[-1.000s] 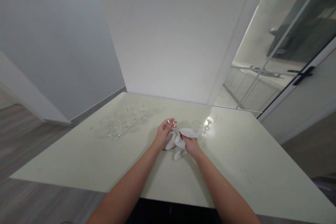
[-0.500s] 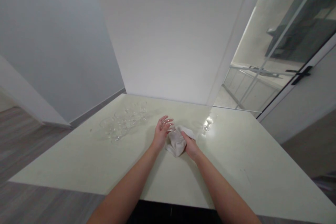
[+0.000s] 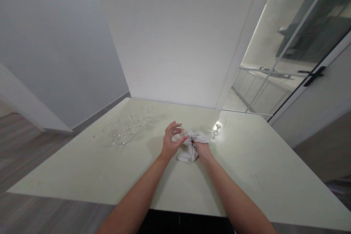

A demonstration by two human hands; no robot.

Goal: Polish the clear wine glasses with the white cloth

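My left hand [image 3: 170, 142] is curled round the bowl of a clear wine glass [image 3: 178, 136], its thumb reaching toward the cloth. Fingers cover part of the glass, and its other end is hidden in a bunched white cloth [image 3: 188, 154]. Gripping that cloth around the hidden end is my right hand [image 3: 203, 150], its fingers mostly covered by the folds. Both hands are close together above the middle of the pale table [image 3: 109, 175].
Several clear stemmed glasses [image 3: 124, 131] stand in a cluster on the table's left side. A single stemmed glass [image 3: 216, 128] stands toward the back right, in a bright reflection. A white wall [image 3: 175, 51] borders the far edge; a glazed door [image 3: 263, 80] is at right.
My right hand has turned and moved slightly right, bunching the cloth more tightly. My left thumb has come forward across the glass toward the cloth.
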